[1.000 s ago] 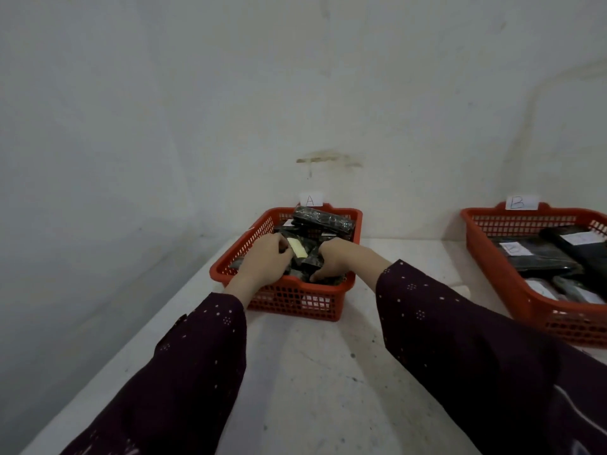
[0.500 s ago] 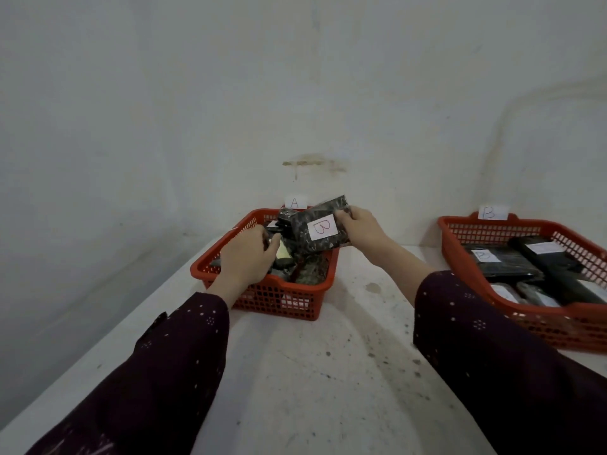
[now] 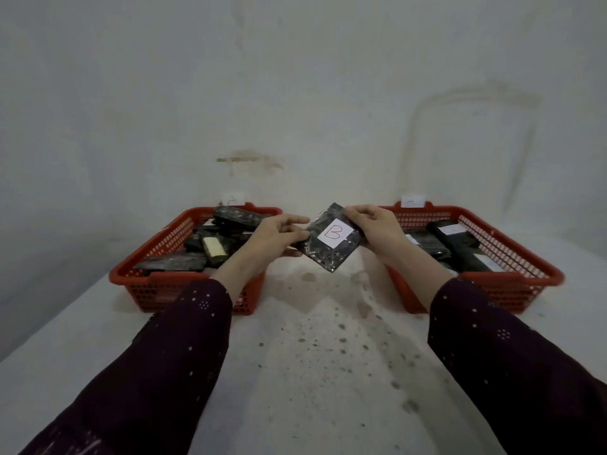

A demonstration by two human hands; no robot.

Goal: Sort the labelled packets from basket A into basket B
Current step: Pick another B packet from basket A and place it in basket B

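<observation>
A dark shiny packet [image 3: 331, 254] with a white label marked B in red hangs in the air between the two red baskets. My right hand [image 3: 377, 228] grips its upper right edge. My left hand [image 3: 279, 236] holds its left corner with the fingertips. Basket A [image 3: 144, 274] stands at the left with several dark packets and one pale packet [image 3: 213, 247] inside. Basket B [image 3: 525, 267] stands at the right and holds several dark packets with white labels.
Both baskets stand on a white speckled table [image 3: 312, 372] against a pale wall. Small paper tags sit on the back rims of the baskets. A strip of bare tabletop separates the baskets. My dark dotted sleeves cover both forearms.
The B packet came out of basket A in my right hand and moved right, over the gap between the baskets. My left hand left basket A and took the packet's left corner.
</observation>
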